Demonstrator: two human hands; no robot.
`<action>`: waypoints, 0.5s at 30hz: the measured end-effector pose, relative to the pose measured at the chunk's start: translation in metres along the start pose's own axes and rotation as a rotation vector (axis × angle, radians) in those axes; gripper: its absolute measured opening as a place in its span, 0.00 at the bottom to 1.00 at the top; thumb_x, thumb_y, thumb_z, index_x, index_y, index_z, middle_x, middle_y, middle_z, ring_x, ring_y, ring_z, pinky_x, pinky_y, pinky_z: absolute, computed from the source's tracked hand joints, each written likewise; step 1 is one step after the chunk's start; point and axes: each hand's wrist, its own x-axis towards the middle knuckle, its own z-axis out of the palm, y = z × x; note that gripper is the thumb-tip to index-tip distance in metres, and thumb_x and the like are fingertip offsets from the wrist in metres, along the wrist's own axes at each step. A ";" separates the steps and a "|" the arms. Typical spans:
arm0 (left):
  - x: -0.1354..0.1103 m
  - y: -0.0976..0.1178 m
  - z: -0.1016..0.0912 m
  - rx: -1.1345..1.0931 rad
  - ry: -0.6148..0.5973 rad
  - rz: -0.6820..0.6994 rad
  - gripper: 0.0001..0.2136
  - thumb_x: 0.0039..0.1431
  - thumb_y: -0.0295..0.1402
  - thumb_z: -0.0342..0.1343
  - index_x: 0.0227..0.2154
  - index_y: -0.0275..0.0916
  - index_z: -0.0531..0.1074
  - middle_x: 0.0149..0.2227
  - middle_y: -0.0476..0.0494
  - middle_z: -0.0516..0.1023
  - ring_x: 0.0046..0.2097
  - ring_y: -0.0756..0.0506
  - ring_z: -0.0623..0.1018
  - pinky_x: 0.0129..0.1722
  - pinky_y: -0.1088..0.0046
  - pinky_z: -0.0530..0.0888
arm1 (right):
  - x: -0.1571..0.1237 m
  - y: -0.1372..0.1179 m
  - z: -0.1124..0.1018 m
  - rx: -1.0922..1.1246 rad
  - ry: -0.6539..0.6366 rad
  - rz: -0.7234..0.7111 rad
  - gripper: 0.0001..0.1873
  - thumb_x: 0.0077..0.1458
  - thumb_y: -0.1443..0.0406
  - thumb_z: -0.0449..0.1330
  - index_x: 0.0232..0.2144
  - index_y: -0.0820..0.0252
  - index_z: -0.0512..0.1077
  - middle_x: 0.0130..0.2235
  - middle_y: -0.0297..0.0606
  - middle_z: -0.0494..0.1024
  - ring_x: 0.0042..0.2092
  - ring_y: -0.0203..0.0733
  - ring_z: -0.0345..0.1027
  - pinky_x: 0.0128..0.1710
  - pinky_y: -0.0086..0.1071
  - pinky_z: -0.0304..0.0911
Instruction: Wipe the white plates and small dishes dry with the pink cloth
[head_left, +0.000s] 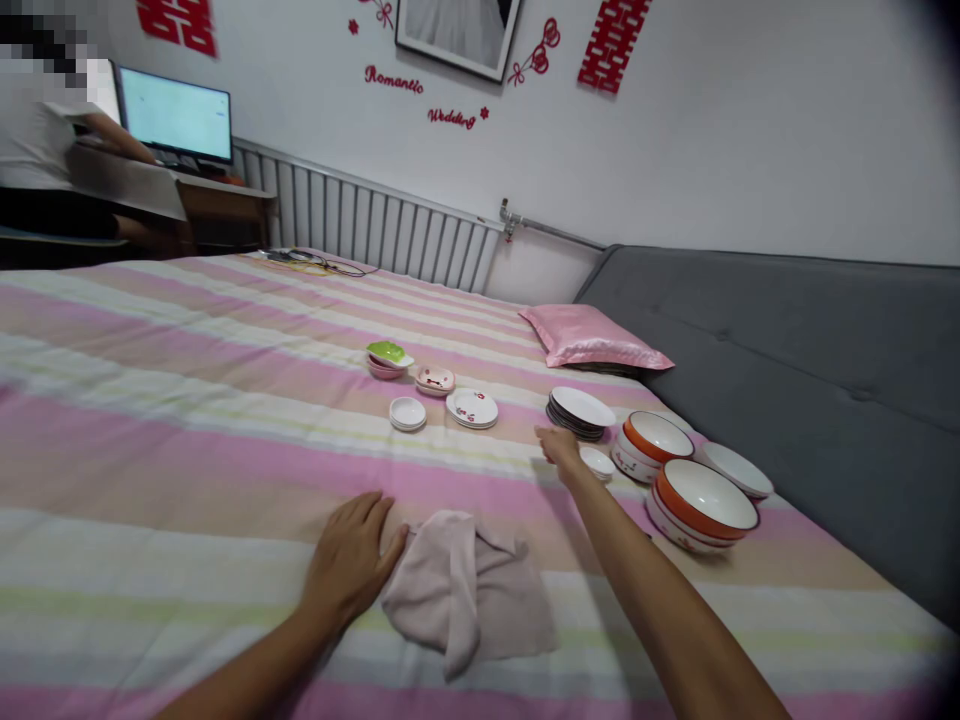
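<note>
My left hand (352, 555) lies flat on the striped bedspread with its fingers stretched out. Its thumb touches the edge of a crumpled pinkish-grey cloth (465, 590). Farther out, my right hand (559, 446) reaches over the bed, open as far as its partly hidden fingers show, with nothing visible in it. Close beside it is a stack of plates (581, 408), white on top with dark rims below. A small stack of white dishes (598, 462) is partly covered by my right wrist. Whether the hand touches either stack I cannot tell.
Left of the plates sit flowered plates (472, 408), small white bowls (407, 413), pink dishes (435, 379) and a green leaf-shaped dish (388, 352). Orange-banded bowls (705, 505) stand right, before a grey headboard (787, 370). A pink pillow (596, 336) lies behind; a person (45, 140) sits far left.
</note>
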 end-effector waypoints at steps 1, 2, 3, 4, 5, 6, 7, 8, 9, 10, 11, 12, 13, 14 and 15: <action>0.000 0.000 0.000 -0.007 0.005 -0.002 0.21 0.57 0.43 0.45 0.45 0.33 0.71 0.47 0.33 0.73 0.50 0.37 0.70 0.52 0.57 0.62 | -0.005 -0.011 0.010 -0.010 -0.083 -0.047 0.16 0.57 0.61 0.54 0.46 0.63 0.65 0.46 0.41 0.69 0.42 0.41 0.67 0.40 0.40 0.66; -0.001 -0.001 -0.001 -0.014 0.010 -0.003 0.21 0.57 0.43 0.45 0.45 0.32 0.71 0.47 0.32 0.73 0.50 0.37 0.70 0.52 0.57 0.62 | -0.010 -0.022 0.020 -0.021 -0.160 -0.099 0.15 0.57 0.61 0.54 0.45 0.63 0.66 0.44 0.40 0.70 0.41 0.40 0.68 0.39 0.38 0.66; -0.002 -0.001 -0.001 -0.022 0.015 -0.005 0.21 0.57 0.43 0.45 0.44 0.32 0.71 0.47 0.32 0.73 0.50 0.37 0.70 0.52 0.57 0.62 | -0.016 -0.034 0.030 -0.032 -0.224 -0.156 0.14 0.57 0.60 0.54 0.42 0.64 0.67 0.42 0.39 0.72 0.39 0.38 0.69 0.38 0.37 0.66; -0.002 -0.001 -0.001 -0.028 0.018 -0.007 0.21 0.57 0.42 0.45 0.44 0.32 0.71 0.47 0.32 0.73 0.49 0.37 0.70 0.51 0.57 0.62 | -0.023 -0.046 0.040 -0.043 -0.270 -0.221 0.12 0.56 0.61 0.55 0.39 0.64 0.70 0.38 0.38 0.74 0.37 0.38 0.69 0.37 0.36 0.66; -0.003 -0.002 -0.001 -0.034 0.020 -0.009 0.21 0.57 0.42 0.45 0.44 0.32 0.71 0.47 0.32 0.73 0.49 0.37 0.70 0.51 0.57 0.63 | -0.030 -0.058 0.050 -0.054 -0.305 -0.291 0.11 0.55 0.61 0.56 0.36 0.63 0.72 0.36 0.37 0.76 0.37 0.37 0.69 0.38 0.33 0.65; -0.003 -0.002 -0.002 -0.037 0.020 -0.010 0.21 0.57 0.42 0.45 0.44 0.32 0.71 0.46 0.32 0.73 0.49 0.37 0.70 0.51 0.57 0.63 | -0.038 -0.070 0.060 -0.065 -0.332 -0.362 0.10 0.54 0.62 0.56 0.35 0.61 0.73 0.35 0.35 0.77 0.38 0.37 0.70 0.39 0.31 0.64; -0.004 -0.003 -0.002 -0.041 0.018 -0.008 0.21 0.57 0.42 0.45 0.45 0.32 0.71 0.47 0.32 0.73 0.49 0.37 0.70 0.51 0.57 0.62 | -0.045 -0.082 0.069 -0.079 -0.356 -0.431 0.09 0.53 0.61 0.57 0.34 0.58 0.74 0.36 0.33 0.77 0.38 0.36 0.70 0.40 0.29 0.63; -0.005 -0.003 -0.002 -0.044 0.016 -0.007 0.21 0.57 0.42 0.45 0.45 0.31 0.70 0.47 0.31 0.73 0.49 0.37 0.70 0.51 0.57 0.62 | -0.053 -0.093 0.079 -0.098 -0.372 -0.490 0.10 0.52 0.61 0.58 0.35 0.57 0.75 0.37 0.33 0.78 0.39 0.37 0.70 0.41 0.28 0.62; -0.005 -0.004 -0.002 -0.047 0.015 -0.007 0.21 0.57 0.42 0.45 0.45 0.31 0.70 0.47 0.31 0.73 0.49 0.37 0.70 0.51 0.57 0.62 | -0.061 -0.104 0.089 -0.119 -0.379 -0.539 0.11 0.51 0.61 0.58 0.37 0.55 0.74 0.39 0.33 0.78 0.41 0.37 0.69 0.43 0.28 0.61; -0.006 -0.005 -0.002 -0.050 0.014 -0.010 0.21 0.57 0.42 0.45 0.45 0.32 0.70 0.47 0.32 0.73 0.50 0.37 0.69 0.51 0.57 0.62 | -0.068 -0.114 0.100 -0.140 -0.374 -0.578 0.13 0.51 0.61 0.57 0.40 0.54 0.74 0.42 0.33 0.77 0.43 0.38 0.68 0.44 0.28 0.59; -0.006 -0.005 -0.002 -0.052 0.013 -0.016 0.21 0.57 0.42 0.45 0.45 0.32 0.70 0.47 0.32 0.73 0.50 0.38 0.69 0.52 0.57 0.62 | -0.075 -0.123 0.110 -0.163 -0.362 -0.607 0.15 0.52 0.61 0.56 0.42 0.54 0.73 0.45 0.34 0.76 0.47 0.39 0.66 0.46 0.29 0.58; -0.007 -0.006 -0.002 -0.053 0.011 -0.022 0.21 0.57 0.42 0.45 0.45 0.32 0.70 0.47 0.32 0.72 0.50 0.38 0.69 0.52 0.57 0.62 | -0.081 -0.130 0.120 -0.189 -0.348 -0.626 0.16 0.52 0.61 0.56 0.44 0.54 0.72 0.47 0.35 0.75 0.50 0.40 0.64 0.47 0.29 0.57; -0.007 -0.007 -0.003 -0.053 0.006 -0.025 0.21 0.57 0.42 0.45 0.45 0.32 0.70 0.48 0.32 0.72 0.50 0.38 0.69 0.52 0.57 0.62 | -0.085 -0.137 0.130 -0.216 -0.329 -0.633 0.18 0.52 0.60 0.56 0.46 0.54 0.70 0.48 0.36 0.74 0.52 0.42 0.62 0.48 0.30 0.56; -0.007 -0.007 -0.003 -0.054 0.001 -0.024 0.21 0.57 0.42 0.44 0.45 0.32 0.70 0.48 0.32 0.72 0.50 0.38 0.69 0.52 0.56 0.62 | -0.089 -0.143 0.139 -0.244 -0.307 -0.631 0.19 0.52 0.60 0.55 0.48 0.55 0.69 0.48 0.38 0.73 0.53 0.43 0.61 0.49 0.31 0.56; -0.007 -0.008 -0.003 -0.054 -0.002 -0.022 0.21 0.57 0.42 0.44 0.46 0.32 0.70 0.48 0.32 0.72 0.50 0.38 0.69 0.52 0.56 0.62 | -0.091 -0.148 0.148 -0.274 -0.284 -0.617 0.20 0.53 0.60 0.55 0.48 0.56 0.69 0.48 0.40 0.73 0.53 0.45 0.60 0.48 0.32 0.56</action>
